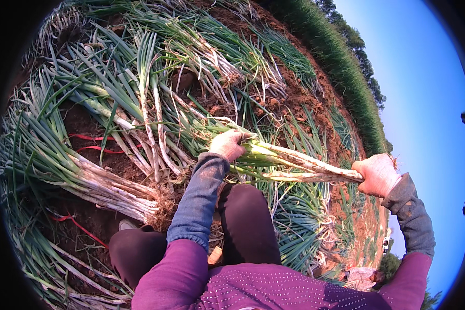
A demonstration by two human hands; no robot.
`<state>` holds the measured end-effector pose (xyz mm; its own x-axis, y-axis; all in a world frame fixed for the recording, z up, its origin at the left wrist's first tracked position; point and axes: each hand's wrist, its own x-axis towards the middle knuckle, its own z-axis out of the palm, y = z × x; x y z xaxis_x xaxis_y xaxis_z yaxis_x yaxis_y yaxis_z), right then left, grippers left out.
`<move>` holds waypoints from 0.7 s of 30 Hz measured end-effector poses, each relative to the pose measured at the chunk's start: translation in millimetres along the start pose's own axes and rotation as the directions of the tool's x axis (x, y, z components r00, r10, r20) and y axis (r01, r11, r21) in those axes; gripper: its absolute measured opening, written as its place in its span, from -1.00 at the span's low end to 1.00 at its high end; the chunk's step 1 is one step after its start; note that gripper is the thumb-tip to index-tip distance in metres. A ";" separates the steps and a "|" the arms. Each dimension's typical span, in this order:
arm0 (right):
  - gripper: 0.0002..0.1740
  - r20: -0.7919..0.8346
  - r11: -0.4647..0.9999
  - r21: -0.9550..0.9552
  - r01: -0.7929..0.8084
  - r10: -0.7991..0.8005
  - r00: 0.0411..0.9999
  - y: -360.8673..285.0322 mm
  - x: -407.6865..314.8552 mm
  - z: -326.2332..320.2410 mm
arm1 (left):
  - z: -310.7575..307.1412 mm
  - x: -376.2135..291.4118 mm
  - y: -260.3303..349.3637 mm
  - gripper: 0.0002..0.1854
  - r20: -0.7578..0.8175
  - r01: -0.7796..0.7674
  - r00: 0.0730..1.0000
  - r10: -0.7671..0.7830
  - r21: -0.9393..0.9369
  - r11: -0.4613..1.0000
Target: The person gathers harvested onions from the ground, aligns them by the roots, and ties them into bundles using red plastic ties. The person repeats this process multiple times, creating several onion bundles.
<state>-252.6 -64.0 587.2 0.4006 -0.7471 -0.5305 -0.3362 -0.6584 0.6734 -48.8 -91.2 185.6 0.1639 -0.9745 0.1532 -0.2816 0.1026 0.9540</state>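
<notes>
Held up in front of me is a small bunch of long green onions (308,162), stretched between both hands. My left hand (228,145), in what looks like a pale knit glove, grips the green leaf end. At the white root end, my right hand (379,175) closes round the stalks, with a few roots poking out past it. Beside my left knee lies a thick bundle of green onions (112,188), its roots (163,205) toward me. Looser green onions (149,116) rest above that bundle, touching the soil.
Red ties (95,148) lie on the soil among the onions, and another red strip (79,226) lies lower left. More onion piles (217,64) cover the field ahead. Spread leaves (298,217) lie right of my knee. Another person (362,277) is at the lower right. Tall grass (335,62) borders the field.
</notes>
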 end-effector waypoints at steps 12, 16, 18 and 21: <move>-0.73 0.002 0.994 -0.104 0.021 -0.021 1.000 -6.4 1.3 8.0 | -6.3 10.9 16.4 -0.88 -0.040 -0.314 0.924 0.380 0.488 0.814; -0.64 0.090 1.000 0.002 -0.029 0.029 0.996 4.3 4.3 16.4 | -3.4 7.5 24.7 -0.88 -0.082 -0.255 0.916 0.393 0.635 0.729; -0.63 0.089 0.998 0.046 -0.040 0.036 0.995 5.3 4.8 15.1 | -0.7 3.4 35.4 -0.87 -0.090 -0.202 0.928 0.362 0.694 0.691; -0.62 0.100 0.995 0.078 -0.059 0.052 0.994 8.9 7.5 14.8 | 9.3 5.0 41.2 -0.87 -0.088 -0.180 0.941 0.326 0.686 0.705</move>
<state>-265.1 -76.8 581.6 0.2954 -0.7854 -0.5439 -0.4245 -0.6179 0.6618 -68.4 -93.7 223.3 0.1456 -0.8661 0.4783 -0.8764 0.1114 0.4685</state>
